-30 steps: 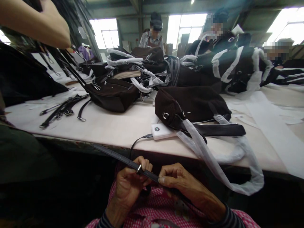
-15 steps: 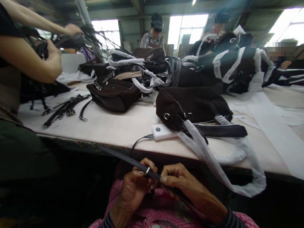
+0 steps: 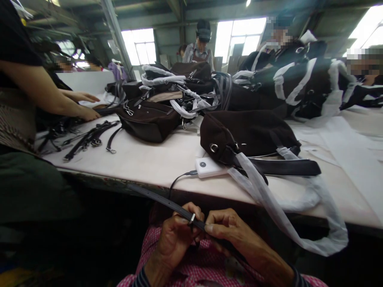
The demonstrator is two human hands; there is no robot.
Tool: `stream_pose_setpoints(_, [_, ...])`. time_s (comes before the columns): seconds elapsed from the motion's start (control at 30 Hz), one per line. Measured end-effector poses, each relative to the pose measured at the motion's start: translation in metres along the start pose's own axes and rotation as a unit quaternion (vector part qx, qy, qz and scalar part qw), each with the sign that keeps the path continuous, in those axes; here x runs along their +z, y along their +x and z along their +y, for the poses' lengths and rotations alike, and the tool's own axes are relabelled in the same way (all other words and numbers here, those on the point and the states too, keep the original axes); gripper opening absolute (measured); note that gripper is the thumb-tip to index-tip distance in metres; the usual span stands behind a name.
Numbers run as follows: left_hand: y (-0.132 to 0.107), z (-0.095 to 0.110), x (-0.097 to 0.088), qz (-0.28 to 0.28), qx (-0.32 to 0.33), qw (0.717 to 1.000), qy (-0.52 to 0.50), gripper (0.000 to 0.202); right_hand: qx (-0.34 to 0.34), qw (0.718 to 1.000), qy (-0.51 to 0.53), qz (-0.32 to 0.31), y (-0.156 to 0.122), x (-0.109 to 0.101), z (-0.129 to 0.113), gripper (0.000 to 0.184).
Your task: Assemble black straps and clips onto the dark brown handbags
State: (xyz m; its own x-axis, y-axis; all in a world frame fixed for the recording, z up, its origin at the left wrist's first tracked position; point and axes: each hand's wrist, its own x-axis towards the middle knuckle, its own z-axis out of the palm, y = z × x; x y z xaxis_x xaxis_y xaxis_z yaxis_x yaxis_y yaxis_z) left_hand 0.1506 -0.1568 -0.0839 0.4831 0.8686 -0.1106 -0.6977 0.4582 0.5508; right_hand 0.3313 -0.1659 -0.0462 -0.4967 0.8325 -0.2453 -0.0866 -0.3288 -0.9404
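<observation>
In the head view, a dark strap [image 3: 161,202] with punched holes and a small metal buckle [image 3: 192,218] runs slantwise across my lap, below the table edge. My left hand [image 3: 178,232] is closed on it near the buckle, its thumb lying close to the metal. Just right of that, my right hand [image 3: 229,227] pinches the strap between thumb and fingers. The strap's long end sticks out to the upper left; its other end is hidden under my right hand. A dark brown bag [image 3: 248,133] with a plastic-wrapped handle [image 3: 269,199] lies on the table in front of me.
A white power bank [image 3: 209,167] with a cable sits against the bag on the white table [image 3: 143,161]. Several loose straps [image 3: 89,139] and another brown bag [image 3: 149,119] lie to the left. Beside them a co-worker's hands [image 3: 89,111] reach over the table. More bags are heaped behind.
The co-worker at left has lowered both arms from a raised bundle of straps to the table. The view has shifted slightly; my hands keep nearly the same hold on the strap.
</observation>
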Motion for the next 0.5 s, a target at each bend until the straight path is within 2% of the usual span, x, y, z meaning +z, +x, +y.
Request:
stream_pose_setpoints(0.27, [-0.001,0.002,0.003,-0.012,0.000,1.000,-0.003,0.016,0.008,1.000,-0.017,-0.018,-0.004,-0.002,-0.002,0.034])
stream_pose_setpoints(0.37, [-0.001,0.003,0.005,-0.014,-0.002,1.000,0.007,0.016,-0.007,0.999,-0.041,-0.029,-0.011,-0.006,-0.006,0.027])
stream_pose_setpoints(0.5, [-0.001,0.005,0.006,-0.028,-0.011,0.999,0.044,0.019,-0.024,0.995,-0.096,-0.013,-0.024,-0.012,-0.009,0.022])
